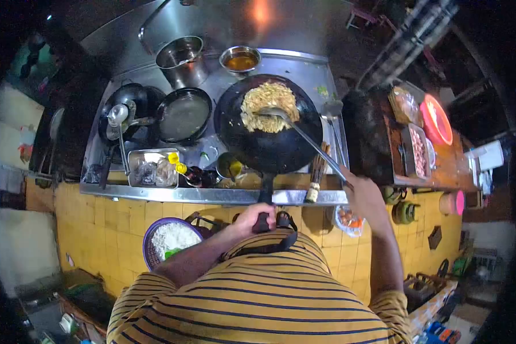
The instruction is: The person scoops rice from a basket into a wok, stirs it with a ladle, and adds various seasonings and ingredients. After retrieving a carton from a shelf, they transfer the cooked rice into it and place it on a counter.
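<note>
My left hand (254,220) is closed around the black handle of a large wok (235,146), which sits on the steel stove counter. Inside the wok lies a heap of light brown fried rice or a similar chopped food (264,94); its exact kind is hard to tell. My right hand (362,195) grips the end of a long metal cooking ladle (312,142). The ladle's head rests in the food near the middle of the wok. Right of the wok, a second long-handled utensil (335,129) leans on the counter.
Behind the wok stand a steel pot (183,71) and a bowl of brown liquid (240,60). A black pan (184,117), a steel tray (153,169) and yellow-capped bottles (194,175) are at left. A purple basket of rice (172,238) sits below; a red basin (437,119) stands far right.
</note>
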Tool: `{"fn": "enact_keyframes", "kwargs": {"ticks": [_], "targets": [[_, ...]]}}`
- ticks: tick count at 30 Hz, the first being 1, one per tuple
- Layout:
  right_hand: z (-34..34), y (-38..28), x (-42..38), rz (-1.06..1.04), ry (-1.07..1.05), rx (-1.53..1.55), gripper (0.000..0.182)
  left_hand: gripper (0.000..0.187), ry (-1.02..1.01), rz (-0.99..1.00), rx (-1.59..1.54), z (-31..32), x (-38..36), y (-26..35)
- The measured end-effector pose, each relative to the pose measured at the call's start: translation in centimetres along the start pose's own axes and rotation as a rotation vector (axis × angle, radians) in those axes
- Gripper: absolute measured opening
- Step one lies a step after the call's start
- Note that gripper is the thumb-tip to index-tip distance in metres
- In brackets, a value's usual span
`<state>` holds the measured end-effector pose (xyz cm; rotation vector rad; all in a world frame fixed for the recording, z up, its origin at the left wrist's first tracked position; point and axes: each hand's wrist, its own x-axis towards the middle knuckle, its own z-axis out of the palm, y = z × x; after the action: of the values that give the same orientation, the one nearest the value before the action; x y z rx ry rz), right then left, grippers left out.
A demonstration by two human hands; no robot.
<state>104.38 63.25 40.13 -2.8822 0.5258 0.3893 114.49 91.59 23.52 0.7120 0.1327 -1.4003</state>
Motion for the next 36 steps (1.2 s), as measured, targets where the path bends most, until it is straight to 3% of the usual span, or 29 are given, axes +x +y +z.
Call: {"fn": "enact_keyframes", "kwargs": {"ticks": [1,4,5,7,9,10,12,13,16,18,19,21,22,24,25,28,30,32,35,36], "targets": [[-0.5,0.9,-0.9,-0.029,0.025,0.202,0.052,0.016,-0.017,-0.031,-0.102,1.1,-0.4,0.7],[0.3,3.8,-2.2,-0.179,0.179,0.339,0.050,0.009,0.009,0.287,0.048,0.1,3.6,2.8],[0.7,3.2,-1.2,-0.188,0.168,0.333,0.050,0.009,0.051,0.076,-0.340,1.2,4.6,4.6],[2.5,1.1,3.1,0.079,0.021,0.385,0.040,0.010,0.032,0.051,-0.385,-0.5,7.8,5.5],[10.3,1.7,11.3,0.031,-0.115,0.543,0.034,0.010,0.043,0.065,-0.381,-1.9,9.8,5.6],[9.8,1.9,12.1,0.028,-0.112,0.540,0.034,0.010,0.062,0.074,-0.376,-2.1,10.2,5.8],[9.1,1.9,12.9,0.270,-0.501,1.131,0.028,0.009,0.093,0.070,-0.378,-1.9,10.1,5.8],[7.0,3.7,12.6,0.323,-0.536,1.180,0.034,0.009,0.123,0.066,-0.381,-1.9,10.1,6.0],[3.0,5.0,12.7,0.155,-0.528,0.896,0.034,0.009,0.116,0.099,-0.364,-2.2,10.4,6.0],[4.1,2.3,13.8,0.142,-0.299,0.720,0.035,0.011,0.127,0.120,-0.351,-2.1,10.4,5.3],[6.5,0.0,14.4,0.171,-0.118,0.728,0.026,0.011,0.126,0.122,-0.350,-2.0,10.4,5.3],[10.6,-2.4,15.2,0.098,-0.045,0.665,0.027,0.015,0.121,0.126,-0.341,-2.0,10.3,5.4],[10.3,-1.5,14.7,0.099,-0.047,0.667,0.027,0.016,0.139,0.136,-0.318,-1.6,9.8,5.6],[7.4,2.2,13.2,0.043,-0.415,0.846,0.039,0.016,0.124,0.128,-0.328,-2.0,9.8,5.7],[3.4,2.5,11.5,0.146,-0.489,0.836,0.040,0.016,0.106,0.127,-0.341,-2.1,10.0,5.8],[2.1,4.1,11.9,0.125,-0.477,0.681,0.039,0.013,0.106,0.113,-0.346,-1.8,9.6,6.0],[7.3,1.7,14.2,0.215,-0.170,0.640,0.039,0.013,0.114,0.097,-0.346,-1.6,9.9,6.1],[13.9,-0.4,16.0,0.075,0.039,0.381,0.040,0.014,0.090,0.070,-0.386,-1.5,9.8,6.3],[7.6,-1.5,10.3,0.102,-0.272,0.609,0.046,0.014,0.107,0.002,-0.445,-1.7,9.3,7.0],[8.3,2.4,10.5,-0.002,-0.271,0.594,0.050,0.016,0.061,-0.035,-0.498,-2.1,9.2,7.2]]}}
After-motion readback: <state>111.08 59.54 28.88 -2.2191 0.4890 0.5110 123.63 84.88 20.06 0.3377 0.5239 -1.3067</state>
